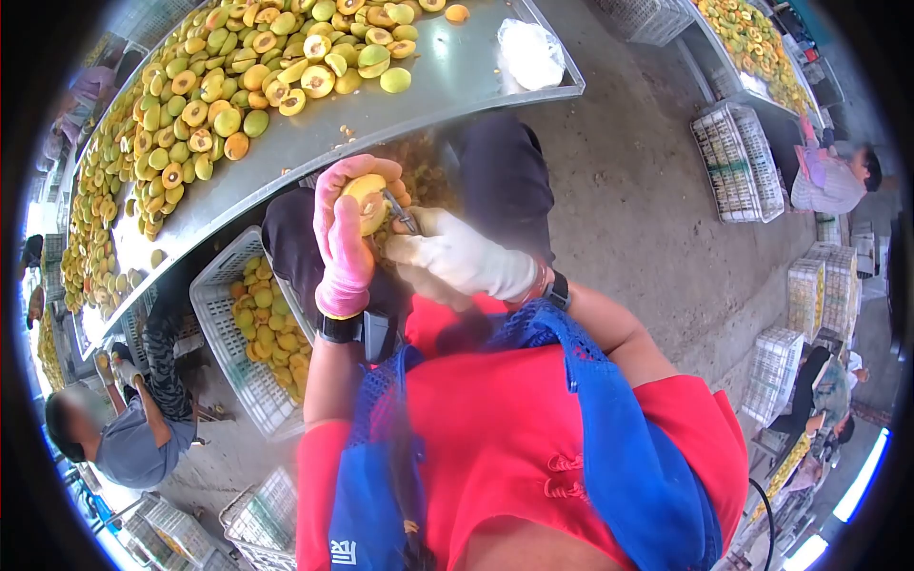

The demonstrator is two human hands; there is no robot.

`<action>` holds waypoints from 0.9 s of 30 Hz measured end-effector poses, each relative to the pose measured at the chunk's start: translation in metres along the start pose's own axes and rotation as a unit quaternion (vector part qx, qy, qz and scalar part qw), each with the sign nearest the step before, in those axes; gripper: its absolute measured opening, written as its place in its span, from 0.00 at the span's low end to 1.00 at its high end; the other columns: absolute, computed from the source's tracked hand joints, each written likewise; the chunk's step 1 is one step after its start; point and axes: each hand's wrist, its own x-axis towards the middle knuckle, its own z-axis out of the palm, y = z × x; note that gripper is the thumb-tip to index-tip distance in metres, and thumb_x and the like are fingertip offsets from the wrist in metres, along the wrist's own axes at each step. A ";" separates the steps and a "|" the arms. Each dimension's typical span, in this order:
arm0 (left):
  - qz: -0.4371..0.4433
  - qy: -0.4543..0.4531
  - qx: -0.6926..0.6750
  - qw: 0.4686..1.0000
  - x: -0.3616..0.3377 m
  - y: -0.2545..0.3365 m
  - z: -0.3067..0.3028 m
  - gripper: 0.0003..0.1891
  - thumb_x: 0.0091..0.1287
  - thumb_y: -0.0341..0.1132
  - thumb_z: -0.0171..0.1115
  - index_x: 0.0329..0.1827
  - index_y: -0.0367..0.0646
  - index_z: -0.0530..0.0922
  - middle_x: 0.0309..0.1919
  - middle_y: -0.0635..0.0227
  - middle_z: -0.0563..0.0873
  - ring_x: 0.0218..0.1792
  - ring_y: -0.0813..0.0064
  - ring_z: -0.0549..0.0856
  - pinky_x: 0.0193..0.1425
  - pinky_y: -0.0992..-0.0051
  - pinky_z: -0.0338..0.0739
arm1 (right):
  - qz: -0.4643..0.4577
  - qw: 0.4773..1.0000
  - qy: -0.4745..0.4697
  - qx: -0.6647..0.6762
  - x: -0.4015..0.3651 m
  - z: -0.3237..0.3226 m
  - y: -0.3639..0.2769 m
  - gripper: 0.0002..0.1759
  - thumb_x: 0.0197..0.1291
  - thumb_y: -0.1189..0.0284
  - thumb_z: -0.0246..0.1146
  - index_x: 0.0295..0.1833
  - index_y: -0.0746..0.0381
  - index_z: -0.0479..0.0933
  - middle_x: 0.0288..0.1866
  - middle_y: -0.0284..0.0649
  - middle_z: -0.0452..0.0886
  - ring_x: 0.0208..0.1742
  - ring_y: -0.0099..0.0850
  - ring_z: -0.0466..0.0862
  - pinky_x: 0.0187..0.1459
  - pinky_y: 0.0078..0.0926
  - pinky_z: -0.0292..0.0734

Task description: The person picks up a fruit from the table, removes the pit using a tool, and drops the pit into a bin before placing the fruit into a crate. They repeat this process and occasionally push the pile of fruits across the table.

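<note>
My left hand (345,238), in a pink glove, holds a yellow fruit half (366,202) with its cut face showing. In my right hand (466,255), gloved in white, is a small metal tool (402,213), its tip at the right edge of the fruit. Both hands are close together above my lap. Beyond them, many green and orange fruits, whole and halved (227,122), are heaped on a metal table (419,107).
A white plastic bag (529,55) lies at the table's right corner. Beside my left leg stands a crate of fruit (249,381). A co-worker (143,438) sits at the lower left. Stacked crates (735,162) and other people are at the right.
</note>
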 end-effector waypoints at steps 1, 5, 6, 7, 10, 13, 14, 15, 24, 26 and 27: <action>0.020 0.003 0.026 0.999 -0.001 -0.001 0.000 0.24 0.79 0.51 0.53 0.63 0.38 0.70 0.54 0.53 0.83 0.46 0.68 0.85 0.53 0.67 0.82 | 0.016 1.000 -0.011 0.021 -0.002 0.001 -0.003 0.12 0.74 0.62 0.54 0.38 0.56 0.69 0.21 0.30 0.70 0.13 0.22 0.71 0.09 0.23 0.66; 0.087 0.009 0.101 0.991 -0.006 -0.006 0.005 0.25 0.79 0.52 0.51 0.62 0.36 0.70 0.53 0.53 0.83 0.43 0.68 0.85 0.52 0.67 0.81 | 0.007 1.000 -0.028 -0.008 -0.003 0.003 -0.005 0.11 0.74 0.63 0.53 0.38 0.55 0.69 0.21 0.30 0.69 0.13 0.21 0.71 0.09 0.23 0.66; 0.102 0.008 0.112 0.988 -0.005 -0.007 0.006 0.25 0.79 0.52 0.50 0.62 0.36 0.70 0.53 0.52 0.83 0.43 0.68 0.85 0.52 0.67 0.81 | -0.005 0.999 -0.028 -0.032 -0.001 0.003 -0.004 0.10 0.74 0.63 0.53 0.38 0.55 0.69 0.22 0.29 0.69 0.13 0.20 0.71 0.09 0.23 0.65; 0.099 0.003 0.111 0.989 -0.004 -0.009 0.005 0.25 0.80 0.51 0.50 0.62 0.36 0.70 0.53 0.52 0.83 0.43 0.68 0.85 0.52 0.67 0.81 | -0.012 0.999 -0.030 -0.038 0.001 0.002 -0.001 0.10 0.74 0.64 0.53 0.39 0.55 0.69 0.22 0.29 0.69 0.13 0.20 0.71 0.09 0.23 0.65; 0.070 0.017 0.067 0.995 -0.006 -0.008 0.006 0.23 0.80 0.50 0.50 0.60 0.36 0.71 0.52 0.53 0.84 0.42 0.68 0.85 0.50 0.67 0.81 | -0.015 0.999 -0.039 -0.028 0.003 0.004 0.003 0.09 0.74 0.65 0.53 0.39 0.56 0.67 0.22 0.29 0.69 0.14 0.19 0.70 0.10 0.22 0.64; 0.036 0.045 0.061 0.996 -0.006 -0.003 0.011 0.24 0.80 0.52 0.51 0.58 0.36 0.73 0.50 0.54 0.85 0.40 0.69 0.85 0.48 0.68 0.82 | 0.000 0.999 -0.052 0.005 0.002 0.005 0.006 0.09 0.74 0.66 0.54 0.39 0.56 0.66 0.22 0.28 0.67 0.15 0.19 0.69 0.11 0.21 0.64; 0.019 0.067 0.081 0.994 -0.005 0.001 0.015 0.25 0.79 0.54 0.52 0.55 0.36 0.75 0.48 0.55 0.86 0.38 0.69 0.85 0.45 0.69 0.82 | -0.012 0.999 -0.053 -0.002 0.005 0.004 0.010 0.09 0.74 0.66 0.54 0.39 0.56 0.66 0.22 0.28 0.67 0.15 0.19 0.69 0.12 0.22 0.64; 0.017 0.069 0.071 0.995 -0.007 0.000 0.014 0.25 0.80 0.54 0.52 0.55 0.37 0.75 0.47 0.54 0.86 0.38 0.69 0.85 0.44 0.69 0.82 | -0.025 0.998 -0.054 -0.009 0.006 0.004 0.010 0.09 0.74 0.67 0.54 0.39 0.56 0.66 0.22 0.28 0.66 0.16 0.18 0.69 0.12 0.22 0.64; 0.026 0.065 0.025 0.997 -0.007 -0.004 0.013 0.22 0.80 0.51 0.53 0.55 0.37 0.75 0.47 0.54 0.86 0.38 0.68 0.86 0.43 0.68 0.84 | -0.025 0.992 -0.036 -0.115 0.006 -0.003 0.007 0.05 0.72 0.69 0.58 0.41 0.55 0.70 0.27 0.25 0.72 0.23 0.17 0.71 0.23 0.20 0.67; 0.046 0.061 0.043 0.996 -0.007 -0.008 0.013 0.22 0.80 0.50 0.53 0.55 0.37 0.75 0.48 0.54 0.86 0.38 0.68 0.86 0.44 0.68 0.84 | -0.004 0.995 -0.045 -0.088 0.005 -0.004 0.003 0.05 0.71 0.70 0.55 0.40 0.56 0.69 0.24 0.27 0.71 0.18 0.18 0.70 0.18 0.22 0.66; 0.057 0.052 0.051 0.996 -0.007 -0.008 0.012 0.22 0.80 0.50 0.54 0.56 0.37 0.75 0.48 0.54 0.86 0.39 0.68 0.86 0.44 0.68 0.84 | 0.019 0.997 -0.063 -0.050 0.003 -0.004 -0.002 0.05 0.71 0.70 0.54 0.39 0.56 0.69 0.22 0.28 0.70 0.16 0.19 0.70 0.15 0.23 0.65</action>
